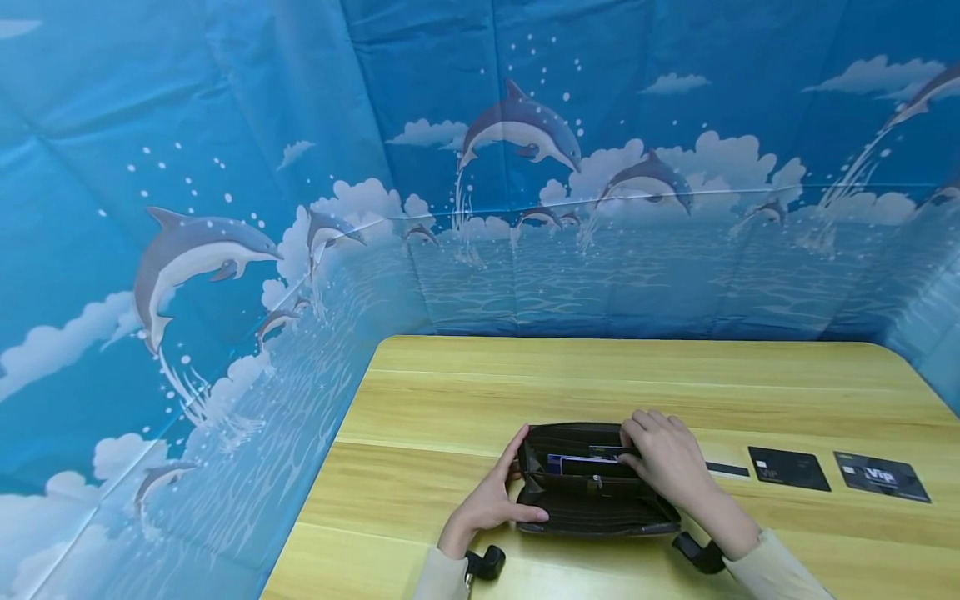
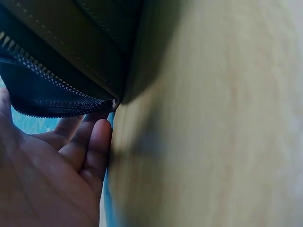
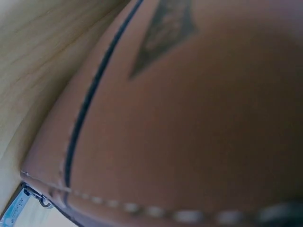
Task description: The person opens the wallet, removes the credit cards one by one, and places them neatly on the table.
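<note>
A dark zip-around wallet lies spread open on the table, its inner compartments facing up. My left hand grips its left end, thumb on the near flap and fingers at the far side. In the left wrist view, the fingers sit beside the zip's end. My right hand reaches in at the wallet's right side and pinches a dark card, partly hidden by the fingers. A blue-edged card stands in a middle compartment. The right wrist view shows only the wallet's brown stitched outside.
To the right on the wooden table lie a black VIP card and another dark VIP card. A striped card is partly covered by the right hand. A blue dolphin-print sheet hangs behind and left of the table.
</note>
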`<state>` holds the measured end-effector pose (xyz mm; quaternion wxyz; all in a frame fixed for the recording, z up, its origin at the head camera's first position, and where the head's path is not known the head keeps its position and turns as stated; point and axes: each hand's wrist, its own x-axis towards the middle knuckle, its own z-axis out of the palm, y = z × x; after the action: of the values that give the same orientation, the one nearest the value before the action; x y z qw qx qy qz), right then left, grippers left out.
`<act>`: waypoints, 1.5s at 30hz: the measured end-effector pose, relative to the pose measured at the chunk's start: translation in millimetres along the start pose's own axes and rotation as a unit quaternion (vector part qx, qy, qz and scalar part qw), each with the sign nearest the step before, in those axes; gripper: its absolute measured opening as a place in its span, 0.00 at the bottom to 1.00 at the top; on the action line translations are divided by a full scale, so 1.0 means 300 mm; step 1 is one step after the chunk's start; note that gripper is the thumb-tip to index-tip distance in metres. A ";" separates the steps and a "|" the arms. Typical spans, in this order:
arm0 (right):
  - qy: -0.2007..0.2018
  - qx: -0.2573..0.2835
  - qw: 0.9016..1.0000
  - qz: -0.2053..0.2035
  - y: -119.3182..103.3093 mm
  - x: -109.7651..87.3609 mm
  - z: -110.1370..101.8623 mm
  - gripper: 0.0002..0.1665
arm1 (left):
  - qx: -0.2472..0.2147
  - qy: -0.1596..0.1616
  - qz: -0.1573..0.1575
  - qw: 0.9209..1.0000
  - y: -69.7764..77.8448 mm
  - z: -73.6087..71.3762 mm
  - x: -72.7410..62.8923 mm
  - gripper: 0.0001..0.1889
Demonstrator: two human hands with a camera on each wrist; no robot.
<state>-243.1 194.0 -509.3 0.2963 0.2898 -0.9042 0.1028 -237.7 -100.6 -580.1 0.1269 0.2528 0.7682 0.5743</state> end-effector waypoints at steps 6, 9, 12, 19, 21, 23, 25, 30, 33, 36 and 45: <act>-0.002 0.006 1.000 0.000 0.000 -0.002 0.000 0.26 | 0.002 0.002 0.002 1.000 -0.002 0.001 -0.002 0.62; -0.006 0.012 1.000 0.003 -0.002 -0.002 -0.004 0.27 | -0.006 -0.002 0.008 1.000 -0.005 0.002 -0.004 0.61; -0.010 0.018 1.000 0.007 -0.003 -0.003 -0.007 0.27 | -0.012 -0.004 0.014 1.000 -0.009 0.003 -0.006 0.61; -0.025 0.033 0.999 0.026 0.005 -0.005 -0.004 0.27 | -0.016 -0.005 0.011 1.000 -0.010 0.002 -0.003 0.61; -0.025 0.038 0.998 0.031 0.007 -0.007 -0.003 0.27 | -0.012 -0.004 0.009 1.000 -0.009 0.002 -0.003 0.62; -0.022 0.044 0.998 0.033 0.007 -0.008 -0.004 0.26 | -0.009 -0.002 0.006 1.000 -0.007 0.002 -0.003 0.62; -0.019 0.049 0.998 0.037 0.007 -0.007 -0.005 0.26 | -0.004 0.000 0.003 1.000 -0.005 0.002 -0.003 0.62; -0.015 0.058 0.997 0.050 0.003 -0.006 -0.010 0.25 | 0.010 0.005 -0.004 1.000 -0.002 0.002 -0.002 0.62; -0.014 0.061 0.996 0.058 0.003 -0.005 -0.011 0.24 | 0.011 0.007 -0.008 1.000 0.000 0.001 0.000 0.62; -0.015 0.066 0.996 0.065 0.003 -0.006 -0.011 0.24 | 0.010 0.007 -0.012 1.000 0.002 0.001 0.001 0.62; -0.021 0.078 0.996 0.048 0.013 -0.007 -0.023 0.25 | 0.009 0.005 -0.007 1.000 0.001 0.001 0.003 0.62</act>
<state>-240.8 200.4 -505.1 0.2488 0.2700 -0.9123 0.1814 -238.3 -99.9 -579.8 0.1253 0.2458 0.7757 0.5677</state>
